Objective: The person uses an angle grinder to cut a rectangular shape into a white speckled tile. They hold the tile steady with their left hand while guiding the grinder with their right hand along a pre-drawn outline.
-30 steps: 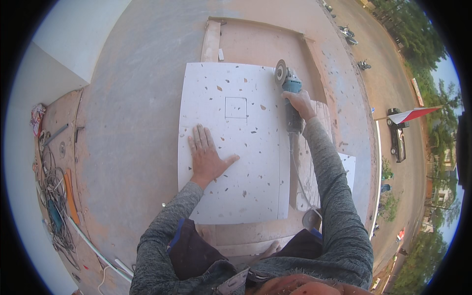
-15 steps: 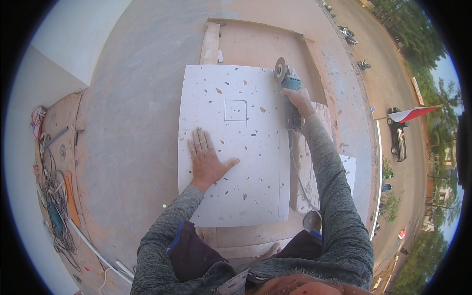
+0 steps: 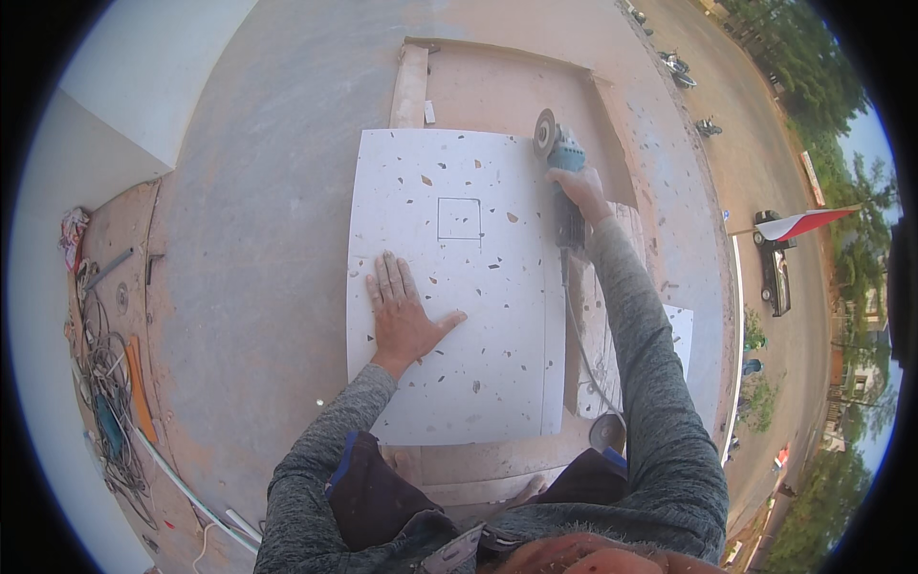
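Note:
A white tile with scattered brown and grey flecks lies flat in front of me. Drawn on its upper part is a small dark square outline, and a thin line runs along its right side. My left hand rests flat on the tile's left half, fingers spread. At the tile's far right corner my right hand is wrapped round a teal and black angle grinder. The grinder's round disc points away from me, near the tile's right edge; I cannot tell whether it touches. A cord trails from the grinder toward me.
Under the tile is a wooden frame. A loose disc lies near my right knee. Tangled cables and an orange strip lie at the left wall. Beyond the right ledge are a flag and a parked vehicle.
Almost nothing differs. The tile and both hands sit very slightly lower in the picture; the grips are the same.

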Action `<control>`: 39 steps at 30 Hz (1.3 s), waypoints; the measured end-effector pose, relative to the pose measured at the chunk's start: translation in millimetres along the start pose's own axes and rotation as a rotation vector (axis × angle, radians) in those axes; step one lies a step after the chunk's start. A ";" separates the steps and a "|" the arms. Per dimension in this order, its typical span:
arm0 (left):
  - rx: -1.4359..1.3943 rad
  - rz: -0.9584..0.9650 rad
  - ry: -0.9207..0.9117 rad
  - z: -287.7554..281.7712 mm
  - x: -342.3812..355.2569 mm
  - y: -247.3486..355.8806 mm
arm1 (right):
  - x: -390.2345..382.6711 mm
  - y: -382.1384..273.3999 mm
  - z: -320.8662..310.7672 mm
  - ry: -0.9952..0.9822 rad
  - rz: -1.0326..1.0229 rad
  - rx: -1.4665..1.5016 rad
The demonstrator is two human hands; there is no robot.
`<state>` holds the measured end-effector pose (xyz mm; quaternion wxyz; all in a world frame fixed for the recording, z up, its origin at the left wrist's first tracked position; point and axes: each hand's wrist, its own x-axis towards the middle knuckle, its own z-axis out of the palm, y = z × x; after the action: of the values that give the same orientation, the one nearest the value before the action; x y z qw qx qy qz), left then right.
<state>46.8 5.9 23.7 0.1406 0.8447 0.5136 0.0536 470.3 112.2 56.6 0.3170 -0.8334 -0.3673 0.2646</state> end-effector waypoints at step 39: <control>0.009 0.007 0.019 -0.2 0.6 2.9 | 9.1 -9.4 -3.3 -0.041 0.044 0.070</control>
<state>49.6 5.3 24.8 0.1315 0.8466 0.5122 0.0597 473.7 123.2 63.6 0.3322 -0.8241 -0.3460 0.3013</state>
